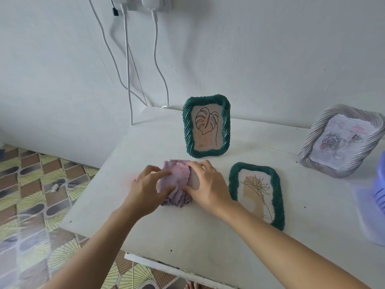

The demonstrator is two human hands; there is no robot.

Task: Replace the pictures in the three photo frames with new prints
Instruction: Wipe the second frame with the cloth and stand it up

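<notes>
A small stack of pink-purple prints with wavy edges [176, 184] lies on the white table [187, 232]. My left hand [145, 188] pinches the stack's left side between thumb and fingers. My right hand [206, 186] rests on its right side, thumb at the lower edge. A green frame with a leaf drawing [206, 126] stands upright behind the stack. A second green frame with a flower drawing [257, 193] lies flat just right of my right hand. A silver frame with a rose picture [341, 142] leans at the far right.
A purple and translucent plastic container [375, 205] sits at the right edge of the table. White charger cables [129, 80] hang down the wall behind the table's far left corner. The patterned floor [41, 195] lies to the left, with a crumpled scrap on it.
</notes>
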